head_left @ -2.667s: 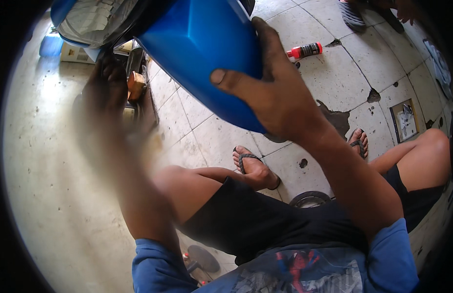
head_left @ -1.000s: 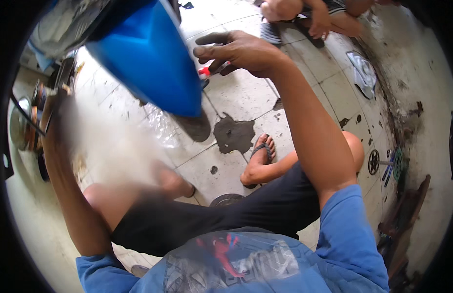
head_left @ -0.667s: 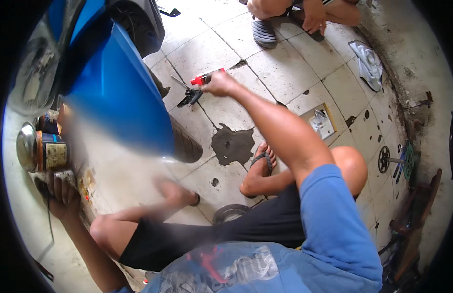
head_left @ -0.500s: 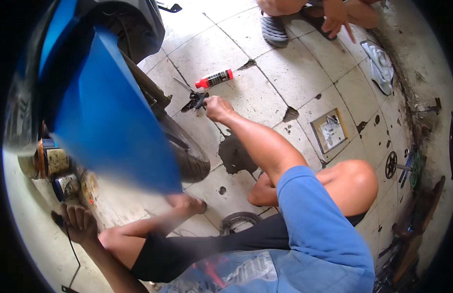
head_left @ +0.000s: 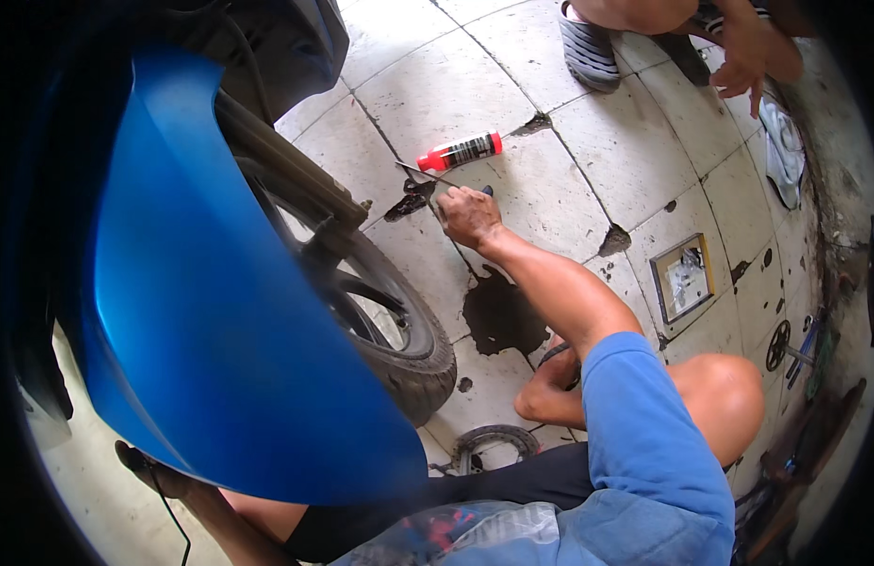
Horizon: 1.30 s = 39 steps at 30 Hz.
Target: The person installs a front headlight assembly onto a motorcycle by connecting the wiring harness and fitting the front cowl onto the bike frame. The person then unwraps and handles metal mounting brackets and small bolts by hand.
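My right hand (head_left: 469, 215) is closed around a screwdriver (head_left: 420, 172), low over the tiled floor. Its thin metal shaft points left, and the dark end of the handle shows past my fist. Just beyond lies a bottle (head_left: 467, 151) with a red cap and base and a dark label. At the lower left, my left hand (head_left: 173, 483) is closed beside a rounded black piece with a thin black cord (head_left: 178, 519); its fingers are mostly hidden. A large blue motorcycle panel (head_left: 220, 311) hangs over that side, in front of a wheel (head_left: 409, 358).
Another person's hand (head_left: 743, 66) and sandalled foot (head_left: 588, 52) are at the far right. A white cloth (head_left: 784, 156), a shallow framed tray (head_left: 682, 278) and a sprocket (head_left: 779, 345) lie on the right. A dark ring-shaped part (head_left: 498, 439) rests near my legs.
My right hand has lifted the screwdriver and turned it, its shaft now nearer the bottle. The view has shifted, so the blue panel covers more of my left hand.
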Tool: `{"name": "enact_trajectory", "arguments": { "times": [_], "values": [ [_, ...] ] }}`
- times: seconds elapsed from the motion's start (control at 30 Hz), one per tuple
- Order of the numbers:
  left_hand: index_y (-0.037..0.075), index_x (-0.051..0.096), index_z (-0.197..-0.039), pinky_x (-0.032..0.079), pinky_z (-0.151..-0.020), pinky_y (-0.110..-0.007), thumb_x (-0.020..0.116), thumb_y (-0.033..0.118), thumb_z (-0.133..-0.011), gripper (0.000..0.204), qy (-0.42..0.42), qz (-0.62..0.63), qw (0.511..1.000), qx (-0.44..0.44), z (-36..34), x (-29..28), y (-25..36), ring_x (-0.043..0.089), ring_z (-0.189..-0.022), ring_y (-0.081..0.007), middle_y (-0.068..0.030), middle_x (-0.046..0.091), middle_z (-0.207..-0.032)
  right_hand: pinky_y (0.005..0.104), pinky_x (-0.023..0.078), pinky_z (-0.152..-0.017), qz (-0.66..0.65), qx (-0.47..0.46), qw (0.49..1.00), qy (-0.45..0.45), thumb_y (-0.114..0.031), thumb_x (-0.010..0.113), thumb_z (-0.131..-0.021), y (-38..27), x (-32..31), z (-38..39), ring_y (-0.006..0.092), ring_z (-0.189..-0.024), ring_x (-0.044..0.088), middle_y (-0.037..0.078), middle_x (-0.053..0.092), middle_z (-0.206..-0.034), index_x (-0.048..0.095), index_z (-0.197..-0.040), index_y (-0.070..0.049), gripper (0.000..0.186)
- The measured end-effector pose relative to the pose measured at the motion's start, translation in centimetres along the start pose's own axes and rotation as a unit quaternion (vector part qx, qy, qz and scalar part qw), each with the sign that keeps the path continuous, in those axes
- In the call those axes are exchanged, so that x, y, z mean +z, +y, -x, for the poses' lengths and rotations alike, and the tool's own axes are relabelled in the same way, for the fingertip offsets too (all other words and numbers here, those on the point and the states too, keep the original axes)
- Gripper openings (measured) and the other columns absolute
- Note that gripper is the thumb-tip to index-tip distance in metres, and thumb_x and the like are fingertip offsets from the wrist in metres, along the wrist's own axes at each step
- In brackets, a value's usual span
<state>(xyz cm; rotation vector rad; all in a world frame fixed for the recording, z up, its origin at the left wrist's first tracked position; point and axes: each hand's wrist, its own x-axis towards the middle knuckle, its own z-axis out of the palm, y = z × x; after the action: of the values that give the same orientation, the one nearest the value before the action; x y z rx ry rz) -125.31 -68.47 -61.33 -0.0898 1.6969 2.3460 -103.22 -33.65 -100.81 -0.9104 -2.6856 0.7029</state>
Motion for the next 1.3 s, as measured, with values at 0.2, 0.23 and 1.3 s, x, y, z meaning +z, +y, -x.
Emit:
{"name": "enact_trajectory", "arguments": {
  "times": [0.2, 0.23, 1.3],
  "values": [
    [0.019, 0.037, -0.059, 0.025, -0.040, -0.023, 0.047, 0.036, -0.098, 0.043, 0.015, -0.019, 0.999, 0.030, -2.4, -1.5, -0.3, 0.029, -0.039, -0.0076, 0.0042, 0.031, -0.048, 0.0438, 0.051, -0.083, -0.074, 0.094, 0.993, 0.006, -0.024, 0.059, -0.086, -1.5, 1.9, -2.6, 0.0325, -0.096, 0.063, 0.013, 0.062, -0.100, 0.065, -0.094, -0.009, 0.019],
    [0.019, 0.037, -0.059, 0.025, -0.040, -0.023, 0.047, 0.036, -0.098, 0.043, 0.017, -0.022, 0.999, 0.038, -2.6, -1.6, -0.2, 0.029, -0.039, -0.0076, 0.0042, 0.031, -0.048, 0.0445, 0.051, -0.083, -0.067, 0.124, 0.990, -0.003, -0.025, 0.060, -0.086, -1.9, 2.0, -2.8, 0.0329, -0.097, 0.064, 0.013, 0.061, -0.101, 0.065, -0.096, -0.008, 0.020],
    [0.019, 0.036, -0.060, 0.025, -0.041, -0.023, 0.046, 0.033, -0.097, 0.041, 0.052, -0.108, 0.970, 0.214, -3.4, -0.9, 0.4, 0.028, -0.039, -0.0079, 0.0038, 0.030, -0.048, 0.0446, 0.050, -0.087, -0.219, 0.175, 0.959, 0.050, -0.022, 0.059, -0.090, -2.0, 3.5, -3.2, 0.0338, -0.101, 0.061, 0.011, 0.060, -0.109, 0.066, -0.106, -0.014, 0.019]
  ]
}}
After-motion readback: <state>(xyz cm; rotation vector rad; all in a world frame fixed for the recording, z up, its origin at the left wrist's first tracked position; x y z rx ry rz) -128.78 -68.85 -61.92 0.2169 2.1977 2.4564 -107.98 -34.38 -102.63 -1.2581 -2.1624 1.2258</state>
